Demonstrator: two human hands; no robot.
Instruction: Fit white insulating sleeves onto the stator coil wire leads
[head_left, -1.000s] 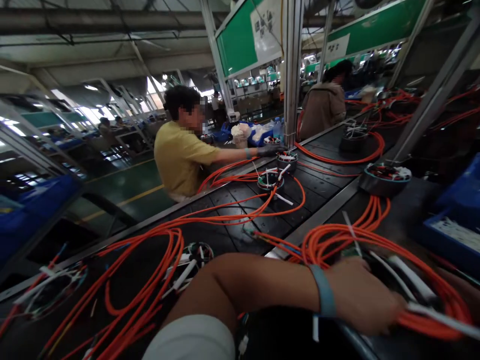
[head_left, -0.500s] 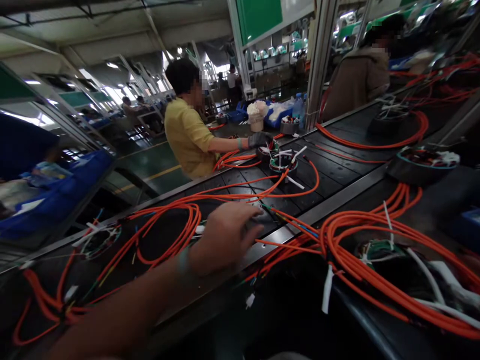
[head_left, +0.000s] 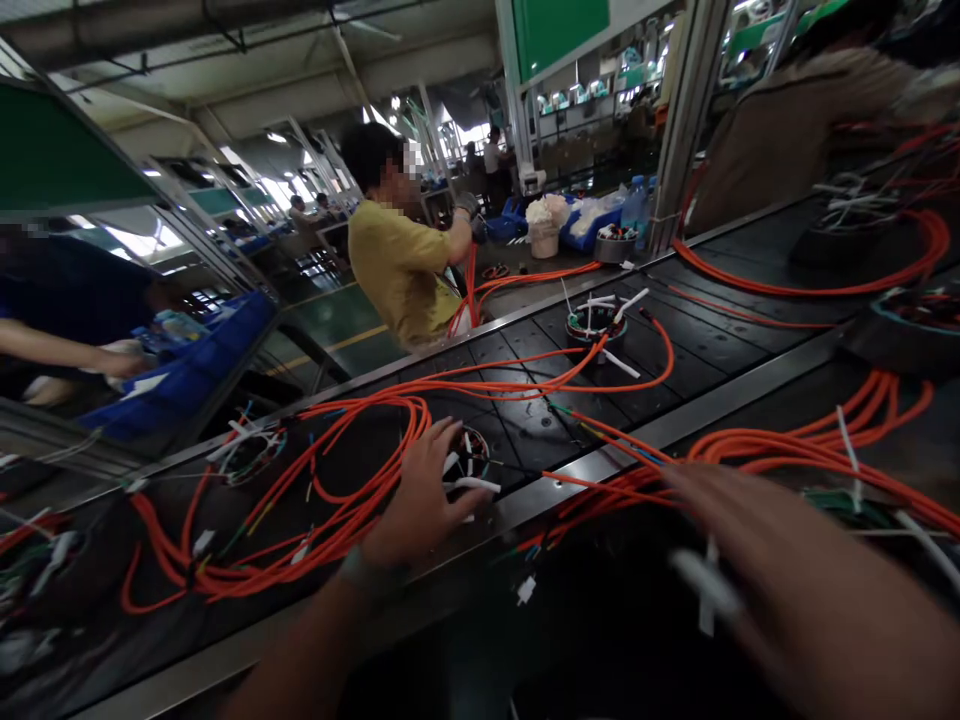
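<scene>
My left hand [head_left: 420,500] reaches over the conveyor with fingers and thumb spread at the near left side of a small stator-like ring [head_left: 474,455] with wires and white sleeves. Whether it touches the ring, I cannot tell. My right hand [head_left: 787,560], blurred by motion, is stretched out above a bundle of orange cables [head_left: 750,450] on the near side. Its thumb stands apart from the fingers. By that thumb is a blurred white piece [head_left: 705,580]; a grip on it does not show. Coiled orange cables [head_left: 409,430] lie left of my left hand.
Another wired ring [head_left: 600,320] sits farther along the conveyor [head_left: 525,420]. A metal rail [head_left: 600,465] separates the conveyor from the near side. Across stands a person in yellow [head_left: 397,260] handling orange cables. A person at left reaches into a blue bin [head_left: 195,350].
My left hand has opened wider beside the small ring, now in view. My right hand has come in from the right. The person in yellow has raised a gloved hand off the conveyor.
</scene>
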